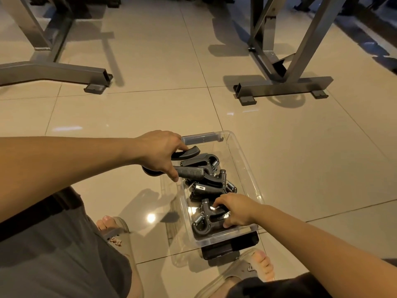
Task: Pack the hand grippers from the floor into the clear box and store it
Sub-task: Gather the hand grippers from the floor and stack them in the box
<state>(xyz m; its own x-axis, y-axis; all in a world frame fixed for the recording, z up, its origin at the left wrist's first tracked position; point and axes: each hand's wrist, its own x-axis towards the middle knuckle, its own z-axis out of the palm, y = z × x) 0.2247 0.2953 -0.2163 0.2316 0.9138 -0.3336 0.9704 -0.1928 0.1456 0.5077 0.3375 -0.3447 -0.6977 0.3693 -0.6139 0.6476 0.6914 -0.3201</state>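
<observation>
Hands both at the clear box [243, 162], which sits on the tiled floor [290, 151] just ahead of the person's sandalled feet. Left hand [159, 157] grips a black hand gripper [189, 173] by its handles, held over the box's far end. Right hand [236, 210] curls round a second gripper [204, 222] lying in the near end. More grippers [211, 187] are heaped between them. Every gripper I can see is in the box or in a hand, so packing looks nearly done. Next move, as I judge it: lower the left one into the far gap without snagging springs, release both, then fit a lid. The clear panel beneath the box may be it; uncertain.
</observation>
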